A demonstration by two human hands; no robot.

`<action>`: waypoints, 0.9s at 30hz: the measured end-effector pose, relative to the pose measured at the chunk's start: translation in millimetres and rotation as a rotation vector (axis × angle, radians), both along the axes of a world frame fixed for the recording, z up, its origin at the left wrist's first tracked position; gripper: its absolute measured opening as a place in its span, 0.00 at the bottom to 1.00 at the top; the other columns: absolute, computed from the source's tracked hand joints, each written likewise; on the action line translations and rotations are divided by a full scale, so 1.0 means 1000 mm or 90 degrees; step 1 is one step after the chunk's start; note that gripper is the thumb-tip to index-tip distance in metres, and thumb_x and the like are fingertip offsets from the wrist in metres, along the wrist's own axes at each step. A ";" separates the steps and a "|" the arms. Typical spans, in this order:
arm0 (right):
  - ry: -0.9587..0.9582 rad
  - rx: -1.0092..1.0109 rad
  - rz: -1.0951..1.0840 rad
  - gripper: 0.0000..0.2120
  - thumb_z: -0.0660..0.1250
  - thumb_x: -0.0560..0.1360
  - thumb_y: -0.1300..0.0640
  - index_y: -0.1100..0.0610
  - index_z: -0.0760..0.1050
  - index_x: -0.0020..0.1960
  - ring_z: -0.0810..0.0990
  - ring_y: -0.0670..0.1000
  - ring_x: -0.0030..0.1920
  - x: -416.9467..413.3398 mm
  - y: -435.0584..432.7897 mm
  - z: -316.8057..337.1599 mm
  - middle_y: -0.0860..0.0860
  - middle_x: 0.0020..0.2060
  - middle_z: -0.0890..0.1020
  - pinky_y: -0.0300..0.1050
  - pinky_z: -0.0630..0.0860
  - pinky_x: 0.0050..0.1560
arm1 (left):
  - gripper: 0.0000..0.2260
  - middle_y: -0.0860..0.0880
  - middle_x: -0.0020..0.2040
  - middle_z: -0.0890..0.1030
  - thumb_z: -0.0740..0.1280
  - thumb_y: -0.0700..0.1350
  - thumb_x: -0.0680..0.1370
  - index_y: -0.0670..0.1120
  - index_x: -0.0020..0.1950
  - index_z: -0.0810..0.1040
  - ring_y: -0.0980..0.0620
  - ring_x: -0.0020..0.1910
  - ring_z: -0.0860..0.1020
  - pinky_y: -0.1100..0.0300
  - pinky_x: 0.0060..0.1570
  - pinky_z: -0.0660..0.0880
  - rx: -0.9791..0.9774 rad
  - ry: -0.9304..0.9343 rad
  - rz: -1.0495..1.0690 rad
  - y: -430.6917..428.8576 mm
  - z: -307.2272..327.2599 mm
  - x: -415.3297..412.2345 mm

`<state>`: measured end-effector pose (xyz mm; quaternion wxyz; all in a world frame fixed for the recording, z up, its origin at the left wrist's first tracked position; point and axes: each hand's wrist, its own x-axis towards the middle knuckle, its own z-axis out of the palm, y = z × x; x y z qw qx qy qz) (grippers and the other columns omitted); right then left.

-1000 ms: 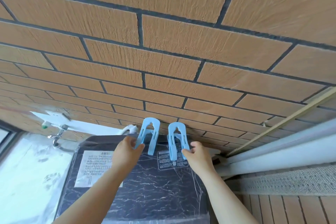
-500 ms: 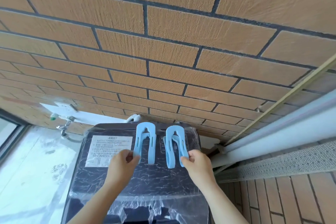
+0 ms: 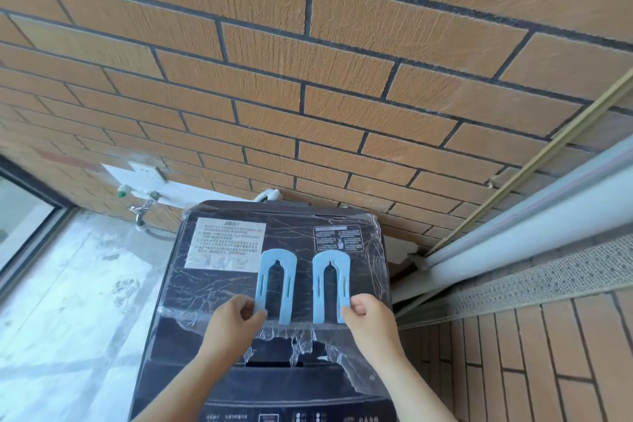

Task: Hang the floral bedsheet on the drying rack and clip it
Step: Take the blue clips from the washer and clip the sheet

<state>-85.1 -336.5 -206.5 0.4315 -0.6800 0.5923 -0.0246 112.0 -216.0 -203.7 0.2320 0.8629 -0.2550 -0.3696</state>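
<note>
Two light blue U-shaped clips lie flat on the lid of a dark washing machine [image 3: 212, 288]. My left hand [image 3: 234, 320] pinches the lower left leg of the left clip [image 3: 276, 281]. The lower right leg of the right clip [image 3: 331, 283] is pinched by my right hand [image 3: 368, 320]. Both clips point away from me, arches toward the wall. No bedsheet or drying rack is in view.
An orange brick wall [image 3: 308, 62] rises behind the machine. A tap [image 3: 144, 207] and a socket plate [image 3: 144, 171] sit at the left above a pale floor [image 3: 68, 301]. A sliding-door frame [image 3: 513, 236] and track run along the right.
Both hands have lowered the two clips from upright in front of the wall down flat onto the machine lid. The view has tilted downward.
</note>
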 end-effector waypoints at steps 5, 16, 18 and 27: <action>-0.025 -0.016 -0.045 0.14 0.67 0.76 0.53 0.54 0.74 0.61 0.80 0.47 0.49 0.002 -0.017 0.004 0.48 0.52 0.79 0.43 0.76 0.52 | 0.14 0.51 0.46 0.79 0.69 0.53 0.75 0.45 0.54 0.74 0.54 0.44 0.78 0.59 0.40 0.73 -0.030 0.008 0.066 -0.008 0.002 0.011; -0.004 -0.002 -0.011 0.13 0.66 0.77 0.47 0.55 0.74 0.56 0.79 0.46 0.44 0.033 -0.053 0.000 0.48 0.49 0.80 0.44 0.76 0.44 | 0.20 0.48 0.59 0.78 0.68 0.60 0.74 0.48 0.57 0.73 0.51 0.49 0.77 0.59 0.41 0.72 -0.039 0.060 0.051 -0.054 -0.006 0.036; -0.013 0.015 -0.014 0.11 0.66 0.77 0.48 0.55 0.76 0.52 0.80 0.48 0.45 0.033 -0.053 -0.001 0.50 0.47 0.82 0.47 0.78 0.45 | 0.20 0.47 0.57 0.79 0.67 0.61 0.74 0.46 0.54 0.75 0.50 0.48 0.76 0.58 0.43 0.70 -0.022 0.073 0.050 -0.056 -0.010 0.037; -0.143 0.074 -0.086 0.12 0.71 0.74 0.53 0.63 0.77 0.45 0.75 0.48 0.39 0.026 -0.046 0.019 0.54 0.39 0.80 0.42 0.69 0.40 | 0.18 0.51 0.38 0.79 0.74 0.58 0.70 0.46 0.37 0.71 0.50 0.34 0.75 0.54 0.42 0.75 -0.133 0.219 0.129 -0.039 -0.003 0.047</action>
